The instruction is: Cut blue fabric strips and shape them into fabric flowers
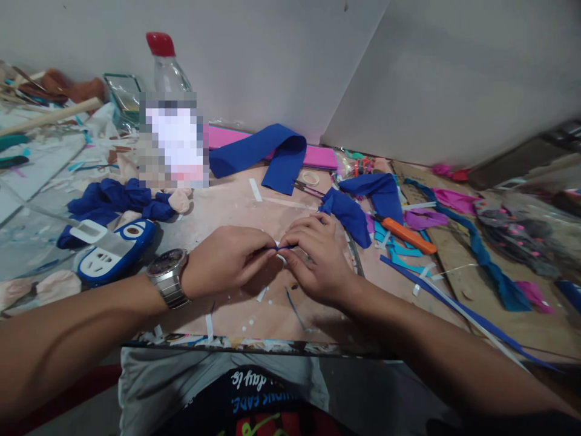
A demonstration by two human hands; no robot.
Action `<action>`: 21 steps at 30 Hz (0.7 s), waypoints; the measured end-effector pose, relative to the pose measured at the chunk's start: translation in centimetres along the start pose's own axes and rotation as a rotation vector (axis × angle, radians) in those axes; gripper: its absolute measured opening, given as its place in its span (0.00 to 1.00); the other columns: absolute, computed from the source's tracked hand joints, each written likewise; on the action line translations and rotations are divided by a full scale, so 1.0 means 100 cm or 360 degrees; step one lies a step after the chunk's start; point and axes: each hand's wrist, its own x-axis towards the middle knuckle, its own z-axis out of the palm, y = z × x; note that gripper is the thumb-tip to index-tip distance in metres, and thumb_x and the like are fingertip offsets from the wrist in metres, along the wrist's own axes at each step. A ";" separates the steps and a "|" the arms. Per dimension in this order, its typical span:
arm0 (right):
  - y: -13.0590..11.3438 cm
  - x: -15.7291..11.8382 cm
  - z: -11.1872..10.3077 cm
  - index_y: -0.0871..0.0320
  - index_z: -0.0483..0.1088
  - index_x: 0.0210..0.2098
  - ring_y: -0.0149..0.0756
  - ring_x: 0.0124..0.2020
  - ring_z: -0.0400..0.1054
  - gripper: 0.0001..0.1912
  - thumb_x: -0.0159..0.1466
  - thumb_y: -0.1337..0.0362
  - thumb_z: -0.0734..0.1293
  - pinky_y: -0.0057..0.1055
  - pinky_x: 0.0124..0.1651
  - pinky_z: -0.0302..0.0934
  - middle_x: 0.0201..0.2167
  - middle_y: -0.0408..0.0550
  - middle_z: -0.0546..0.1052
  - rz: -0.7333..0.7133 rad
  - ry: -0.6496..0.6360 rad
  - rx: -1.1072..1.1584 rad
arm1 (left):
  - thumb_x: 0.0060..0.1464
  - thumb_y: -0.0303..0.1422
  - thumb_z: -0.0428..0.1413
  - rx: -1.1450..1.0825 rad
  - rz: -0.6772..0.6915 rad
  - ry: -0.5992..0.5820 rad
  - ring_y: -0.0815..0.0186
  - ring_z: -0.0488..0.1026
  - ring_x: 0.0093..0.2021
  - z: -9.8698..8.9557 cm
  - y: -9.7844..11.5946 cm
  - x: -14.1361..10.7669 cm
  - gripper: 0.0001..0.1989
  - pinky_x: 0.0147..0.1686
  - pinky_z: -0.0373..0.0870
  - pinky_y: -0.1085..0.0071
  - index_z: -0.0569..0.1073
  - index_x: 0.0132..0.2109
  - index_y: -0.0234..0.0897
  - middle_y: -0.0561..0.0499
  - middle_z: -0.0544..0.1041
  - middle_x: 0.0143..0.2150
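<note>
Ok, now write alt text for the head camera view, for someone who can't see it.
A left hand and right hand pinch a small dark blue piece between their fingertips, over a cluttered table. Around them lie blue fabric strips, an orange-handled tool and a blue-and-white socket block.

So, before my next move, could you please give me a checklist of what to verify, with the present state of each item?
1. Left hand and right hand both pinching the small dark blue piece with their fingers: ok.
2. Table free of scraps around the hands: not ok, white bits lie there.
3. Orange cutter out of both hands: ok.
4. Its blade fully retracted: cannot tell.
5. Red cap on the bottle: ok.
</note>
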 end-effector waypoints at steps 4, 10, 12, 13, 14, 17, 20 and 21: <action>0.000 0.001 -0.001 0.54 0.75 0.40 0.41 0.45 0.73 0.04 0.70 0.62 0.68 0.47 0.62 0.48 0.36 0.44 0.83 -0.0015 0.0069 -0.0043 | 0.70 0.37 0.51 -0.0039 -0.0051 -0.0023 0.65 0.76 0.34 -0.001 0.000 0.000 0.16 0.35 0.64 0.71 0.82 0.44 0.37 0.49 0.84 0.36; 0.000 0.001 -0.001 0.55 0.73 0.39 0.40 0.45 0.73 0.04 0.69 0.63 0.67 0.48 0.62 0.49 0.35 0.44 0.82 -0.0049 0.0064 -0.0055 | 0.68 0.38 0.53 -0.0519 -0.0270 -0.0150 0.66 0.74 0.33 -0.006 0.006 0.003 0.14 0.36 0.66 0.71 0.80 0.40 0.35 0.49 0.81 0.33; -0.001 0.001 -0.001 0.55 0.73 0.38 0.40 0.44 0.73 0.04 0.69 0.63 0.66 0.48 0.63 0.48 0.34 0.44 0.81 -0.0057 0.0071 -0.0048 | 0.70 0.41 0.51 -0.1039 -0.0443 -0.0293 0.68 0.74 0.31 -0.006 0.008 0.004 0.19 0.34 0.68 0.72 0.78 0.37 0.34 0.49 0.80 0.32; -0.001 0.001 -0.001 0.54 0.72 0.38 0.40 0.44 0.72 0.04 0.69 0.63 0.65 0.48 0.63 0.48 0.34 0.44 0.81 -0.0064 0.0073 -0.0047 | 0.71 0.43 0.49 -0.1328 -0.0560 -0.0377 0.68 0.74 0.31 -0.006 0.009 0.005 0.21 0.33 0.68 0.73 0.77 0.36 0.33 0.48 0.80 0.32; -0.001 0.001 -0.001 0.54 0.72 0.38 0.40 0.44 0.72 0.05 0.70 0.63 0.65 0.48 0.63 0.48 0.34 0.44 0.81 -0.0073 0.0070 -0.0047 | 0.71 0.45 0.48 -0.1596 -0.0691 -0.0448 0.68 0.74 0.30 -0.005 0.010 0.005 0.23 0.32 0.68 0.73 0.77 0.36 0.33 0.47 0.80 0.31; -0.001 0.002 -0.002 0.54 0.72 0.38 0.40 0.44 0.72 0.06 0.70 0.62 0.64 0.48 0.62 0.48 0.34 0.44 0.81 -0.0108 0.0057 -0.0042 | 0.68 0.46 0.54 -0.2092 -0.1039 -0.0547 0.70 0.74 0.27 -0.003 0.010 0.005 0.21 0.30 0.69 0.74 0.76 0.36 0.32 0.49 0.78 0.29; -0.001 0.001 -0.003 0.55 0.72 0.39 0.40 0.45 0.72 0.05 0.71 0.63 0.65 0.48 0.62 0.48 0.35 0.43 0.81 -0.0144 0.0062 -0.0044 | 0.64 0.44 0.61 -0.2206 -0.1151 -0.0568 0.71 0.74 0.27 -0.002 0.008 0.005 0.16 0.30 0.69 0.75 0.74 0.37 0.33 0.52 0.76 0.28; -0.001 0.001 -0.003 0.55 0.72 0.39 0.40 0.45 0.72 0.05 0.71 0.63 0.65 0.48 0.62 0.48 0.35 0.43 0.81 -0.0149 0.0066 -0.0049 | 0.64 0.43 0.62 -0.2203 -0.1147 -0.0578 0.72 0.74 0.27 -0.002 0.007 0.005 0.16 0.29 0.68 0.76 0.74 0.37 0.33 0.53 0.76 0.28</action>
